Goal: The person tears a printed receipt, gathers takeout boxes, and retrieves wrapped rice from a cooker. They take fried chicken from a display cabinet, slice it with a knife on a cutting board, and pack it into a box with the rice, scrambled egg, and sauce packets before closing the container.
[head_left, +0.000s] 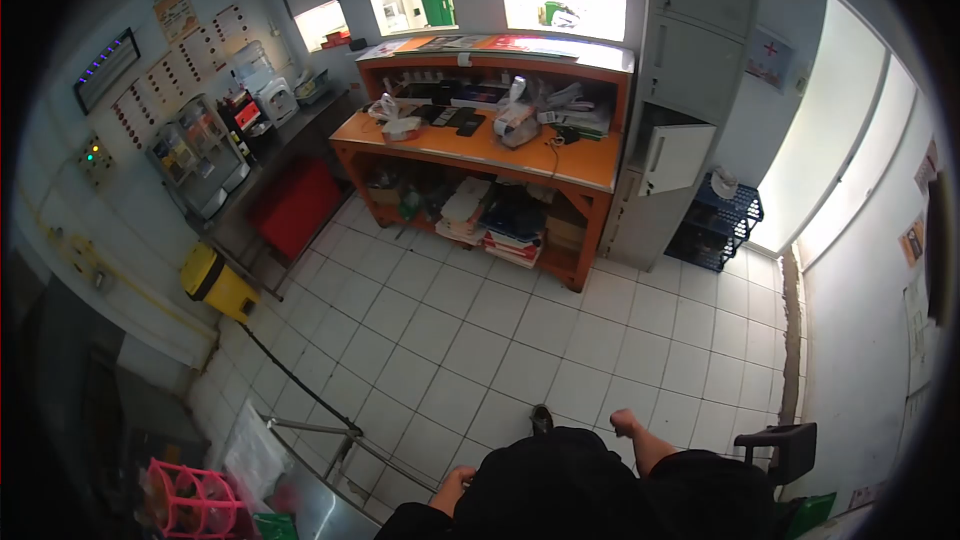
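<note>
At the bottom of the head view my left hand [459, 482] hangs beside my dark clothing, close to the metal table's edge; its fingers are mostly hidden. My right hand [624, 423] is held low over the tiled floor [520, 370], with its fingers curled in; whether anything is inside cannot be made out. One shoe [541, 420] shows between the two hands. Neither hand visibly touches any furniture.
An orange workbench [470, 145] with bags and papers stands ahead, beside grey lockers [690, 50] with one door ajar. Blue crates [715, 220] are at right. A yellow bin [220, 280], a metal table [330, 510] and a pink rack [200, 510] are at left.
</note>
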`<state>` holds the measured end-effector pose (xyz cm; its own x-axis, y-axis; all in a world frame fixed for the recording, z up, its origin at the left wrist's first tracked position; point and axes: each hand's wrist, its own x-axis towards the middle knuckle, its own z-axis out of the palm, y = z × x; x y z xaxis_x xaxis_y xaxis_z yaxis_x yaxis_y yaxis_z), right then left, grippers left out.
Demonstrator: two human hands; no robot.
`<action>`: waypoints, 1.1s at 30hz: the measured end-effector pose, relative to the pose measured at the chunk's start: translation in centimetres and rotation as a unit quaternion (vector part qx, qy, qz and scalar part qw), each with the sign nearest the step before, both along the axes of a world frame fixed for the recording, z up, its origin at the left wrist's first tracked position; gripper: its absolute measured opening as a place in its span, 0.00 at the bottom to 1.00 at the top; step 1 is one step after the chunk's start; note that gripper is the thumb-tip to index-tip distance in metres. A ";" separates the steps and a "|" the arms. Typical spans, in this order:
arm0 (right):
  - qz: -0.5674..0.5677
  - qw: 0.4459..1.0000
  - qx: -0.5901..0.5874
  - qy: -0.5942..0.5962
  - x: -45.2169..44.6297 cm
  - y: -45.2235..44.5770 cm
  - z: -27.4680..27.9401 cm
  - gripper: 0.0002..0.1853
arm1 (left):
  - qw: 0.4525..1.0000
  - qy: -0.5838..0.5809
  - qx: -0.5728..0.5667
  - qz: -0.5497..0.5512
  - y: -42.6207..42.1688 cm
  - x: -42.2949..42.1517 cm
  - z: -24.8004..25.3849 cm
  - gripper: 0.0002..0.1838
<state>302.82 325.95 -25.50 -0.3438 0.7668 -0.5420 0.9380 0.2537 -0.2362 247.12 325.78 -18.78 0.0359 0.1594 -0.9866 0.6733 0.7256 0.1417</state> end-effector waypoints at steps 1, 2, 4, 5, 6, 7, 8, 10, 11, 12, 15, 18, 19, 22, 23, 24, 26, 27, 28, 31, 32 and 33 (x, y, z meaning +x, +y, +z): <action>-0.379 0.888 -0.088 0.248 0.0 6.4 -1.8 0.08 | 0.999 0.011 0.014 0.051 2.4 -1.1 1.2 0.24; -0.544 0.787 -0.113 0.269 -3.4 13.4 7.8 0.10 | 0.994 0.018 0.024 0.103 4.1 -1.7 3.0 0.25; -0.464 0.842 -0.098 0.257 -5.0 25.8 13.8 0.14 | 0.968 -0.035 0.046 0.244 7.8 -3.0 4.2 0.25; -0.409 0.872 -0.054 0.262 -5.5 31.7 13.8 0.13 | 0.934 -0.058 0.077 0.344 9.9 -4.2 4.4 0.25; -0.393 0.881 -0.053 0.259 -6.5 37.3 15.0 0.11 | 0.889 -0.078 0.106 0.439 11.7 -5.4 4.2 0.24; -0.368 0.881 0.031 0.296 -8.2 42.1 16.0 0.10 | 0.885 -0.027 0.122 0.449 13.8 -6.4 3.9 0.23; -0.348 0.882 0.059 0.310 -9.7 46.6 17.3 0.10 | 0.879 0.025 0.138 0.456 16.0 -7.3 3.6 0.23; -0.305 0.875 0.100 0.362 -12.3 54.9 19.6 0.07 | 0.879 0.073 0.131 0.453 20.8 -8.4 3.1 0.21; -0.281 0.866 0.113 0.398 -13.6 59.1 20.5 0.05 | 0.887 0.070 0.108 0.443 23.4 -8.8 3.0 0.21; -0.291 0.853 0.139 0.411 -15.1 63.2 20.8 0.06 | 0.896 0.067 0.084 0.431 25.8 -9.2 3.0 0.20; -0.317 0.834 0.193 0.408 -19.4 72.2 23.1 0.08 | 0.958 -0.038 0.208 0.195 34.0 -11.7 5.1 0.22; -0.326 0.814 0.234 0.421 -21.4 81.6 25.6 0.08 | 0.974 -0.080 0.166 0.133 44.5 -13.6 4.6 0.24; -0.333 0.799 0.265 0.423 -22.1 84.6 26.1 0.08 | 0.978 -0.058 0.133 0.149 49.5 -14.2 3.5 0.24; -0.346 0.811 0.261 0.392 -22.8 93.3 28.1 0.16 | 0.970 -0.007 0.110 0.217 64.3 -16.2 1.8 0.23; -0.354 0.834 0.227 0.358 -22.6 96.3 28.3 0.21 | 0.968 -0.001 0.149 0.200 69.2 -16.8 2.6 0.21; -0.341 0.832 0.273 0.342 -22.3 99.4 27.3 0.24 | 0.965 0.003 0.188 0.184 74.1 -16.9 3.4 0.19; -0.304 0.829 0.358 0.304 -21.8 105.0 24.1 0.30 | 0.951 -0.011 0.264 0.160 82.6 -17.8 5.1 0.17; -0.324 0.834 0.350 0.277 -21.7 107.3 23.8 0.32 | 0.949 -0.011 0.280 0.148 86.6 -17.8 6.1 0.16; -0.344 0.839 0.339 0.250 -21.8 109.4 23.7 0.33 | 0.946 -0.009 0.294 0.136 90.1 -18.1 7.3 0.16; -0.371 0.845 0.344 0.174 -22.8 113.6 24.3 0.33 | 0.929 -0.020 0.336 0.156 98.7 -19.1 10.4 0.16; -0.374 0.846 0.350 0.147 -22.9 114.5 24.7 0.32 | 0.928 -0.024 0.335 0.158 101.3 -19.3 11.2 0.16; -0.373 0.848 0.357 0.119 -22.9 115.1 24.8 0.31 | 0.929 -0.029 0.333 0.161 103.7 -19.7 11.8 0.16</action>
